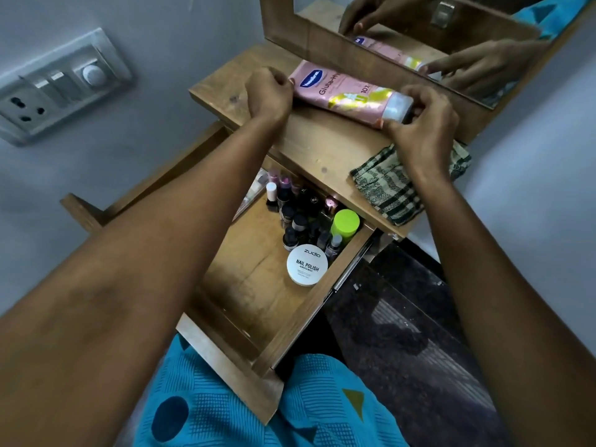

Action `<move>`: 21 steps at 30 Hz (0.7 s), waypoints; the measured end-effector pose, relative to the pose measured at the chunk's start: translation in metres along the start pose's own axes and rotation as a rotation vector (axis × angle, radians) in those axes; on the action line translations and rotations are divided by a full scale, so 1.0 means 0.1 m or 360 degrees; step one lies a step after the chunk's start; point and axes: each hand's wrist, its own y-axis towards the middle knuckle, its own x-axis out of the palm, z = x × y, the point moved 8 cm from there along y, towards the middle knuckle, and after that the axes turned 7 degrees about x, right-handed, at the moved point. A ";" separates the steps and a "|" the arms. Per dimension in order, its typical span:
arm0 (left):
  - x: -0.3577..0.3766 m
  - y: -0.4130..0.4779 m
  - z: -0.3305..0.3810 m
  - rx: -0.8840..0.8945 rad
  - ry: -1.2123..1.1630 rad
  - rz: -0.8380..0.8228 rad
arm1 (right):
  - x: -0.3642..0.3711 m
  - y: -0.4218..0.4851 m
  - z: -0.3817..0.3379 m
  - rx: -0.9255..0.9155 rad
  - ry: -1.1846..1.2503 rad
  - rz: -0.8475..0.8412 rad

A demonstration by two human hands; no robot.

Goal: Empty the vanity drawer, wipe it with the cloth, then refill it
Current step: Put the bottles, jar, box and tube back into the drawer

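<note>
Both arms reach forward over the open vanity drawer point(251, 285), forearms nearly straight and angled in toward each other, with the hands meeting on the wooden bench point(309, 146) above it. Between them lies the pink Vaseline lotion tube point(342, 91), on its side on the bench just in front of the mirror point(419, 33), label facing up.

The left hand point(269, 91) is at the tube's flat crimped end, knuckles up and wrist bent slightly down. Its fingers point(283, 79) are curled in over that end; how far they wrap beneath it cannot be seen. The right hand point(422, 124) is at the white cap end, fingers bunched and curled round the cap, with the thumb pressing on its near side. The mirror reflects both hands and the tube.

A green-and-cream checked cloth point(387, 185) lies crumpled on the bench's right part, partly under the right wrist and apart from the tube.

The drawer is pulled out toward the person's lap. At its back right stands a cluster of small nail polish bottles point(300, 214), with a lime-green-lidded jar point(345, 222) beside them. In front of these lies a round white tub of nail polish remover wipes point(307, 264). The near part of the drawer floor is bare wood.

A switchboard point(61, 85) is on the wall to the left.
</note>
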 end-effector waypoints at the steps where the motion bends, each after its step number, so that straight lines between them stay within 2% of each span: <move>1: -0.03 0.00 -0.03 -0.0030 -0.0041 0.0028 | 0.00 0.00 0.00 -0.0009 0.0018 -0.0020; 7: -0.20 -0.11 -0.15 -0.0141 -0.0325 0.0069 | -0.02 -0.05 -0.10 -0.0115 0.0086 -0.0095; 16: -0.63 -0.47 -0.40 -0.0283 -0.0562 0.0208 | -0.02 -0.53 -0.30 -0.0142 0.0146 -0.0183; 21: -0.83 -0.73 -0.64 -0.0426 -0.0748 0.0164 | 0.06 -0.90 -0.34 -0.0145 0.0172 -0.0233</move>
